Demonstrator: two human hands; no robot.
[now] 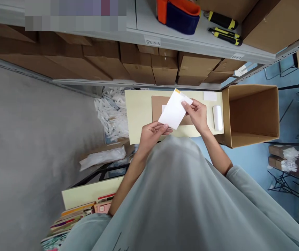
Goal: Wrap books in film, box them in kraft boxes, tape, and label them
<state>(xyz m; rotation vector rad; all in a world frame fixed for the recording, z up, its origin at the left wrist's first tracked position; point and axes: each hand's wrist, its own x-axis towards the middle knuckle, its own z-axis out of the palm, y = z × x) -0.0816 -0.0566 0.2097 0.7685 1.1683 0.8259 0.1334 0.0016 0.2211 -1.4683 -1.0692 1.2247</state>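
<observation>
A small white card (172,113) with an orange patch at its far corner is held tilted in both hands. My left hand (153,134) pinches its near lower corner between thumb and fingers. My right hand (197,113) grips the right edge, thumb on top and fingers beneath. Below the card, a flat brown cardboard piece (156,104) lies on the pale yellow table (139,118), with a white patch partly showing on it. The card and right hand cover much of that piece. To the right are a white roll (217,118) and a white slip of paper (210,96).
An open cardboard box (226,115) stands at the table's right end. Behind, a metal shelf (128,38) holds cardboard cartons (139,68), utility knives (222,21) and a blue-orange object (182,15). White scraps (114,111) pile up left; books (73,219) lie lower left.
</observation>
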